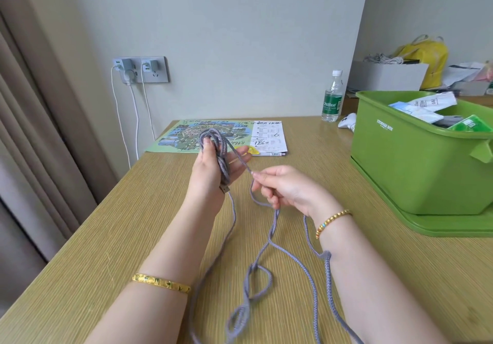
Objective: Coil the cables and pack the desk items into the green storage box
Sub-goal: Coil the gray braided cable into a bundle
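A green storage box (416, 162) stood on its lid on the wooden desk (112, 237), already holding packets and papers. Behind the box stood a water bottle (332, 98), with a white controller (346, 123) just beside the box's far corner. Well left of the box lay an illustrated map sheet (186, 135) and a pen (269, 154). Left of the box, the left hand (213, 162) gripped several loops of the grey braided cable (221, 154) wound around it, the USB plug (224, 189) dangling below the palm. Nearer the box, the right hand (285, 189) pinched the cable's loose strand between fingertips, the rest trailing tangled across the desk.
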